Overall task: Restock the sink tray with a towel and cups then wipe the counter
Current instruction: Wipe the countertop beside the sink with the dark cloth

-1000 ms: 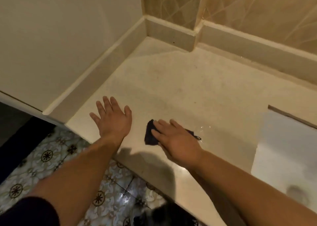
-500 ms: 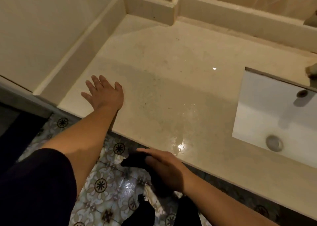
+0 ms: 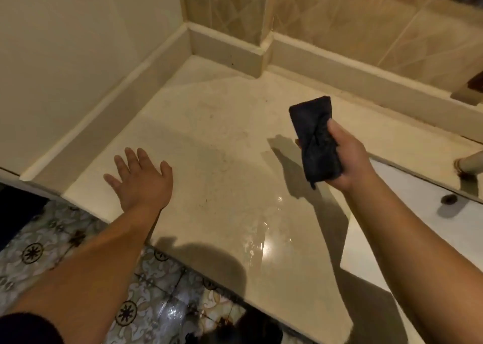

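Head camera: A person's right hand [image 3: 347,158] holds a folded dark cloth [image 3: 315,139] in the air above a pale stone counter [image 3: 222,160]. The grip of that hand is closed around the lower half of the cloth, thumb on its right edge and a fingertip showing at its left edge, while the upper half sticks out past the grip, toward the back wall. The cloth is clear of the counter and casts a shadow on the stone just left of and below the grip.

Well to the left of the grip, the left hand [image 3: 142,180] lies palm down on the counter near its front left corner, fingers spread and flat, holding nothing. A dark sleeve [image 3: 26,329] shows at the lower left frame edge.

Below the grip, toward the front edge of the counter, a wet patch [image 3: 261,236] glints under the light. To the right of the grip, under the right forearm, sits a white sink basin [image 3: 407,186] let into the counter, with a dark overflow hole [image 3: 449,199] in its wall and the end of a tap spout [image 3: 470,164] above it. Beyond the grip a low stone upstand [image 3: 366,82] runs along the back of the counter below beige wall tiles [image 3: 392,30]. Patterned floor tiles [image 3: 65,239] show below the counter's front edge.
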Motion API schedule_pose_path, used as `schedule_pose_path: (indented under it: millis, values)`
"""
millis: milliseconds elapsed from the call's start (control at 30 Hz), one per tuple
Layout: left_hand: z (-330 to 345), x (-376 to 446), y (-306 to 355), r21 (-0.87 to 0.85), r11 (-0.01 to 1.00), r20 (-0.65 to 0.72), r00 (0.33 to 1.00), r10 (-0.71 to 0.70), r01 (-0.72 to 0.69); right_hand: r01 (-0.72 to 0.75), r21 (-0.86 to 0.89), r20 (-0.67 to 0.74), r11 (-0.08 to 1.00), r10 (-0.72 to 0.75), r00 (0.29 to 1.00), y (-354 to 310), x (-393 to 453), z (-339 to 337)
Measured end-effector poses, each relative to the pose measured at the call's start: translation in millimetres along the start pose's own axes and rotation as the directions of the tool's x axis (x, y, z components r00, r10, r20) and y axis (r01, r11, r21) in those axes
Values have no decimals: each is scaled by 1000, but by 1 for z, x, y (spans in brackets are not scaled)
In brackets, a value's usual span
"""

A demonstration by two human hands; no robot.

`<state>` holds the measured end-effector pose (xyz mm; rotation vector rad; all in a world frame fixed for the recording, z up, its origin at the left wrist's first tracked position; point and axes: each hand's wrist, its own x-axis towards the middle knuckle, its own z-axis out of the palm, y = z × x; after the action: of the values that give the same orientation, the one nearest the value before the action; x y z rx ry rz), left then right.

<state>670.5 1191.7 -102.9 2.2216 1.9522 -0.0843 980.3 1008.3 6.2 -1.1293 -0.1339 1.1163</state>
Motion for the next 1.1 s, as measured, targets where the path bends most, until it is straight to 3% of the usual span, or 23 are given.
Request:
schedule_pose_path:
  millis: [67,100,167,233,300,367,467,567,767,1100]
  values:
    - [1,0,1,2,1000,-17,1000,-9,9,148,-250,-42,957,-163,986,-32,46,-11]
    - [1,0,1,4,1000,-25,1000,-11,12,195,-421,-65,886,-244,968,-44,70,-17]
    - [0,1,2,-4,1000,-32,999,-18,18,217,-754,-49,620,-382,923,-60,114,-30]
    - [0,2,2,-2,1000,-32,999,-28,28,208,-939,69,274,-444,894,-62,155,-45]
    - [1,2,2,10,999,-31,999,-35,35,248,-967,253,-62,-372,893,-51,187,-56]
    - [2,3,2,10,999,-37,999,-32,33,316,-900,398,-302,-269,877,-36,206,-62]
    - [3,3,2,3,999,-46,998,-37,37,344,-811,487,-474,-221,845,-31,212,-61]
    - [3,2,2,-2,999,-46,998,-38,38,399,-762,546,-510,-177,819,-21,191,-57]
    - [0,1,4,-19,1000,-17,1000,-19,19,591,-688,664,-422,-37,747,46,82,-36]
    - [-4,1,0,13,1000,42,999,20,-21,652,-707,677,-273,5,736,178,-120,-5]
